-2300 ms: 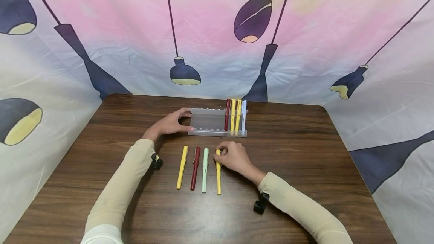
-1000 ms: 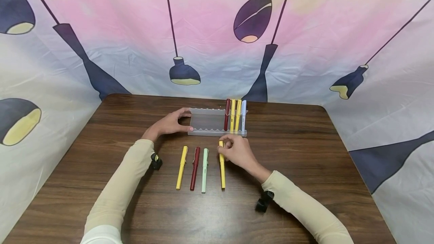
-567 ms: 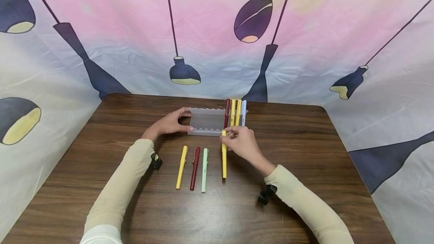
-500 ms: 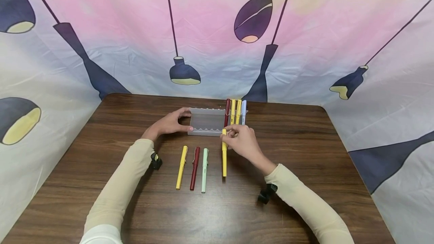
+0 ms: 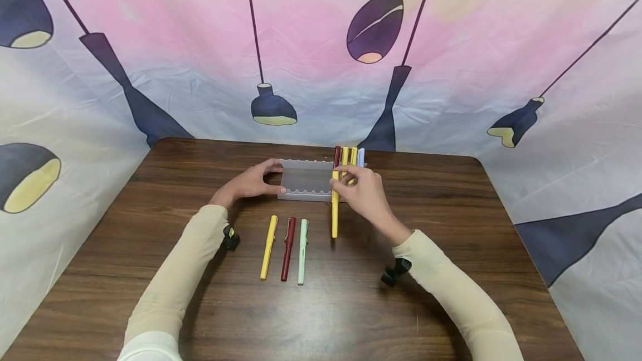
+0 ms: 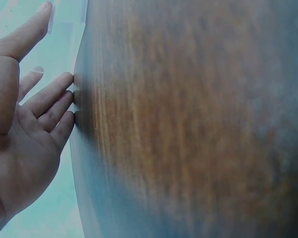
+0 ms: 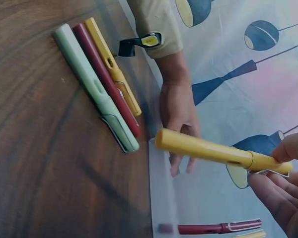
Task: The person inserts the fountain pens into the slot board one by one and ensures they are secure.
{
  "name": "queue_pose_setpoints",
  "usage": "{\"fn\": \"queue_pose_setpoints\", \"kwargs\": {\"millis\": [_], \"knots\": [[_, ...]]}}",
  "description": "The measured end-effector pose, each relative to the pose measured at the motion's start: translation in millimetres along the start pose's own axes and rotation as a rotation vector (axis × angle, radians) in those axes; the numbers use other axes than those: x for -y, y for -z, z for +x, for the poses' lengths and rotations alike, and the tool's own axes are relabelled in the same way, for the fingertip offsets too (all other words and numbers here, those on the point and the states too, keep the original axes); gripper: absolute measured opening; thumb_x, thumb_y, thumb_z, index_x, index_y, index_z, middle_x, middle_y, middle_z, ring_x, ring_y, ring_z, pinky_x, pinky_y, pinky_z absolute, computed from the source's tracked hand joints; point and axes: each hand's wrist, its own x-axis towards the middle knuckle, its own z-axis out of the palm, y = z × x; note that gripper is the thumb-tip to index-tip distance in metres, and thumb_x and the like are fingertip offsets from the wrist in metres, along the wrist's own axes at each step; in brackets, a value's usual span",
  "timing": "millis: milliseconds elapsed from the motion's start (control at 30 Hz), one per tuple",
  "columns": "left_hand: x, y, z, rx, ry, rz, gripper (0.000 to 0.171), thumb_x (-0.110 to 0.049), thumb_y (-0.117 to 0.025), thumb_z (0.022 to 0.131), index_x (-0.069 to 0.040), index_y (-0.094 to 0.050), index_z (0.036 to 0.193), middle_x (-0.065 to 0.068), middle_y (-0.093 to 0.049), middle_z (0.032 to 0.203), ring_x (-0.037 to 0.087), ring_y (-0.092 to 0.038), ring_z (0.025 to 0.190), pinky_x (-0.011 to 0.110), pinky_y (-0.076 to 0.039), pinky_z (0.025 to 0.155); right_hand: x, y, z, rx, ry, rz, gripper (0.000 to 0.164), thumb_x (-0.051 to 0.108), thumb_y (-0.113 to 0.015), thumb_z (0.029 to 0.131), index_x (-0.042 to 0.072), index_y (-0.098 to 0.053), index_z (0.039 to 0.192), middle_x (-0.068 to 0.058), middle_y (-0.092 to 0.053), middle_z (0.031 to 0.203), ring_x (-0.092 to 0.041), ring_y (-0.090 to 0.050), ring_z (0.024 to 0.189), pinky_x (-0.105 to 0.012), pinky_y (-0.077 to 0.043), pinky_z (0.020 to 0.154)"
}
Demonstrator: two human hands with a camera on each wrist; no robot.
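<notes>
Pastel fabric (image 5: 200,66) printed with dark hanging lamps (image 5: 273,109) fills our backdrop, and in front of it we've got a brown wood-grain counter (image 5: 421,322). Our right hand (image 5: 368,193) comes in from the right, forearm angled up and inward, with thumb and fingertips pinched together on the cap end of a yellow pen (image 5: 334,217). That pen is up off the counter, its cap end over the clear rack (image 5: 301,196) and its other end sticking out past the front edge, pointing back towards us. Our left hand (image 5: 251,181) reaches in with the wrist bent inward, thumb and fingers spread well apart across the rack's left end, thumb tip touching the front corner. Over at the rack's right end sit a dark red pen (image 5: 337,155), two more yellow pens (image 5: 345,155) and a pale blue one (image 5: 361,157), all partly hidden behind our right hand. Nearer us, three loose pens lie side by side, not touching: yellow (image 5: 268,248), dark red (image 5: 288,249), then mint green (image 5: 303,252).
</notes>
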Motion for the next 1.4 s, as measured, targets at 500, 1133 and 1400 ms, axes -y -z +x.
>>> {"fn": "queue_pose_setpoints", "kwargs": {"millis": [500, 1133, 1400], "knots": [[-0.7, -0.7, -1.0, -0.004, 0.001, 0.0, 0.092, -0.035, -0.08, 0.091, -0.005, -0.028, 0.16, 0.015, -0.047, 0.155, 0.035, -0.032, 0.151, 0.057, -0.025, 0.121, -2.6, 4.5, 24.6, -0.092, 0.054, 0.034, 0.028, 0.025, -0.077, 0.093, 0.013, -0.077, 0.118, -0.002, -0.072, 0.083, -0.013, -0.073, 0.07, -0.031, -0.058, 0.06], [2.8, 0.0, 2.0, -0.006, -0.015, 0.009, 0.091, -0.038, -0.081, 0.089, -0.006, -0.031, 0.158, 0.015, -0.049, 0.154, 0.035, -0.034, 0.15, 0.057, -0.026, 0.121, -10.9, -11.2, 46.1, -0.181, 0.065, 0.05, 0.033, 0.028, -0.076, 0.095, 0.012, -0.074, 0.124, -0.006, -0.073, 0.087, -0.02, -0.074, 0.076, -0.037, -0.059, 0.062], [3.7, 0.2, 1.9, -0.007, -0.021, 0.015, 0.093, -0.039, -0.082, 0.089, -0.006, -0.03, 0.159, 0.015, -0.049, 0.154, 0.035, -0.034, 0.149, 0.058, -0.026, 0.121, -17.8, -21.8, 50.1, -0.222, 0.082, 0.015, 0.032, 0.026, -0.077, 0.095, 0.01, -0.074, 0.122, -0.007, -0.074, 0.086, -0.022, -0.074, 0.076, -0.038, -0.059, 0.062]]}}
